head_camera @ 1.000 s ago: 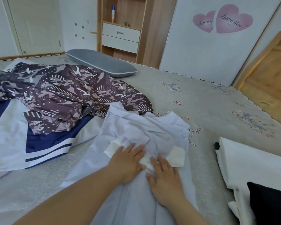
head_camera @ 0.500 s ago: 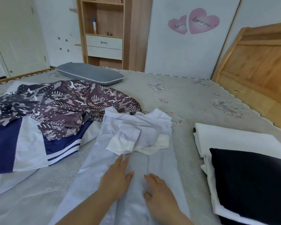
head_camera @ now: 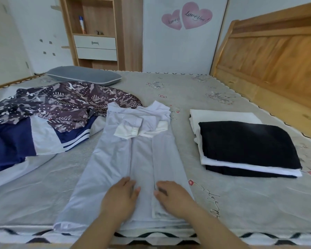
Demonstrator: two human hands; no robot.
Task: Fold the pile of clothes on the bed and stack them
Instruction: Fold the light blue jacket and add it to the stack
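While flat and unclenched, both hands (head_camera: 118,198) (head_camera: 172,198) atop pale shirt's (head_camera: 142,155) near hem.

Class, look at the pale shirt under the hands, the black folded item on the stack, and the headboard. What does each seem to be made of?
Pale shirt: thin woven cloth, probably cotton or a blend; it lies flat with crisp creases.
Black folded item: thicker, matte fabric, possibly knit; its edges look soft and rounded.
Headboard: wood with visible grain and a smooth, light varnish.
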